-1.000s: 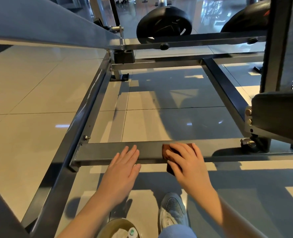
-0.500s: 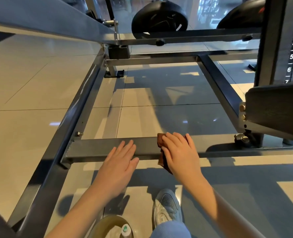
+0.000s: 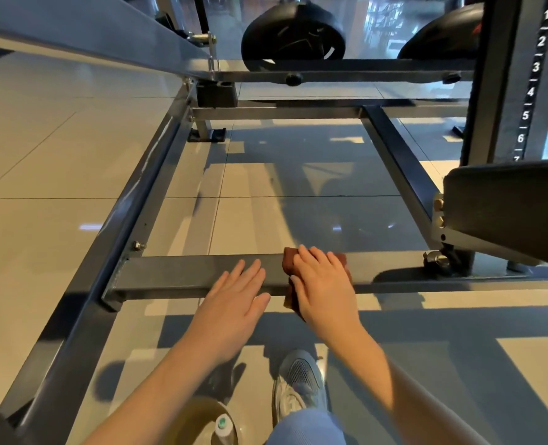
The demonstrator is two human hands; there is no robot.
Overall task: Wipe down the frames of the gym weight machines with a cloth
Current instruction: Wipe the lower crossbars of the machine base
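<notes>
So the brown cloth (image 3: 288, 262) sits on the low crossbar (image 3: 176, 272) of the machine frame, draped over the near edge. The right hand (image 3: 323, 285) lies on top of it, fingers (image 3: 314, 255) laid out mostly flat and pressing down, not really clutching it. The left hand (image 3: 234, 305) is just beside it, palm down on the same bar, fingers straight and relaxed, holding nothing. A grey shoe (image 3: 301, 379) is on the tiled floor (image 3: 41, 155) below, and the numbered weight stack (image 3: 530, 91) stands off to the right.
</notes>
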